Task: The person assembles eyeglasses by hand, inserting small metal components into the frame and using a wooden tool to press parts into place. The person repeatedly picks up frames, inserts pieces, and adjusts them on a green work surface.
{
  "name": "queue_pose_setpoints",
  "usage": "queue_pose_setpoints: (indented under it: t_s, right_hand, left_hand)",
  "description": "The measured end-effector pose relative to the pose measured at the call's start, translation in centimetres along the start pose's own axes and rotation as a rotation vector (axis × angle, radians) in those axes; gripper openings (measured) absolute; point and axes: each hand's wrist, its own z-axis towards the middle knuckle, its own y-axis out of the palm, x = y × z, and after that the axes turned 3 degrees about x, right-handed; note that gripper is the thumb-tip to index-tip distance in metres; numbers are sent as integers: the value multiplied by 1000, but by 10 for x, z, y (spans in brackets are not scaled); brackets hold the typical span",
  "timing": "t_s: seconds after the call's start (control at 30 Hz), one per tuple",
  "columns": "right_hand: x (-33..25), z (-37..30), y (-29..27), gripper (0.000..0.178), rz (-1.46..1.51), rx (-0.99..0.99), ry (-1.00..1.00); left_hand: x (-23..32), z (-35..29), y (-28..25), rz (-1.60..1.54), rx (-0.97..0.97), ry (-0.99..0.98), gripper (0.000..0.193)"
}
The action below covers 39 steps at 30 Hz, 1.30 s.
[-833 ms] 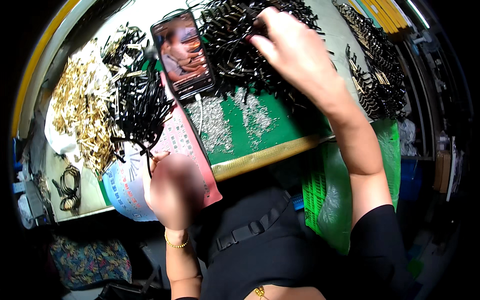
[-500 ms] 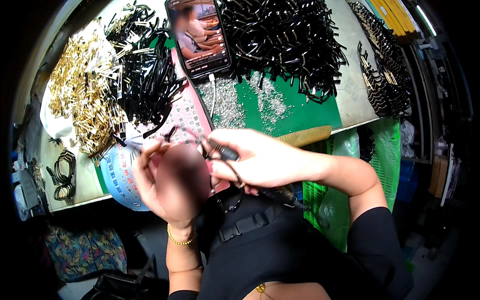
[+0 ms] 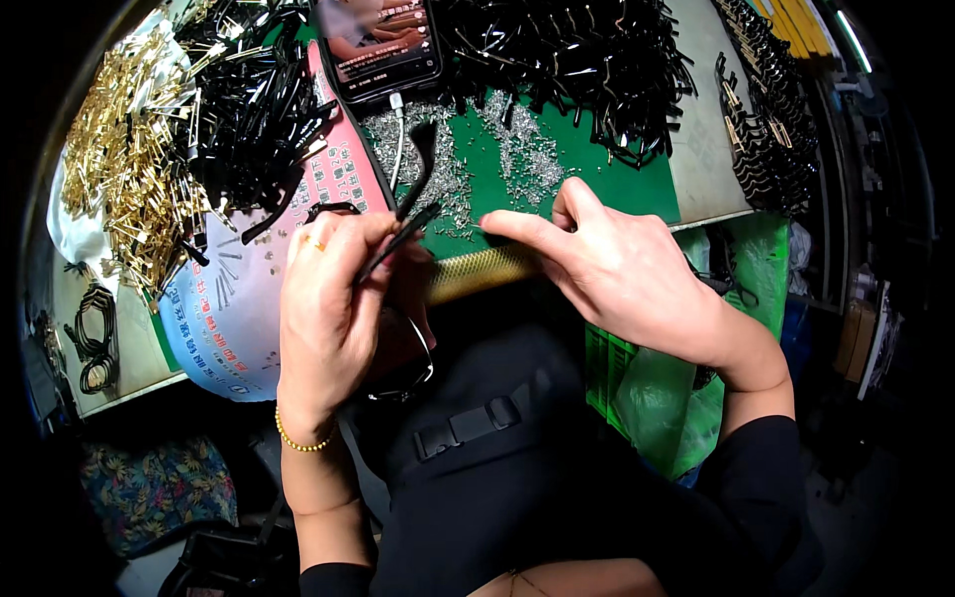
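My left hand (image 3: 333,289) is closed on a pair of black eyeglasses. A dark temple (image 3: 423,164) sticks up past its fingertips, while a thin-rimmed lens opening (image 3: 423,366) hangs below them. At the near edge of a pile of tiny silvery screws (image 3: 438,189), one finger of my right hand (image 3: 622,269) reaches out to the left. The other fingers are folded, and anything inside them is hidden. Something thin and shiny seems to be at that fingertip, too small to name.
Gold-coloured metal parts (image 3: 119,179) and black temples (image 3: 249,119) are heaped at the left. A phone (image 3: 383,45) with a white cable stands at the back, beside more black frames (image 3: 567,60). A yellow mesh roll (image 3: 487,274) edges the green mat (image 3: 617,199). At right is a green crate (image 3: 602,373).
The hands have parted: my right hand moved right and away to the screws, and its dark-handled tool no longer shows. My left hand turned, bringing the eyeglasses into view. The whole view shifted slightly.
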Motion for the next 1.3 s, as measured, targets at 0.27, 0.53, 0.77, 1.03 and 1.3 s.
queue_pose_setpoints:
  t_s: [0.27, 0.53, 0.77, 1.03, 1.3]
  right_hand:
    - [5, 4, 11, 49, -23, 59, -11]
    - [4, 4, 13, 53, 6, 68, 40]
    - [-1, 8, 6, 66, -8, -43, 79]
    - [-11, 8, -6, 58, 395, -90, 6]
    - [-20, 35, 5, 58, 167, -87, -252]
  left_hand:
    - [8, 6, 10, 168, -30, 52, 21]
    - [-11, -6, 18, -312, 491, 26, 25]
    - [-6, 6, 3, -506, 592, -396, 28]
    - [0, -10, -8, -480, 165, -494, 12]
    - [4, -13, -8, -456, 126, -495, 12]
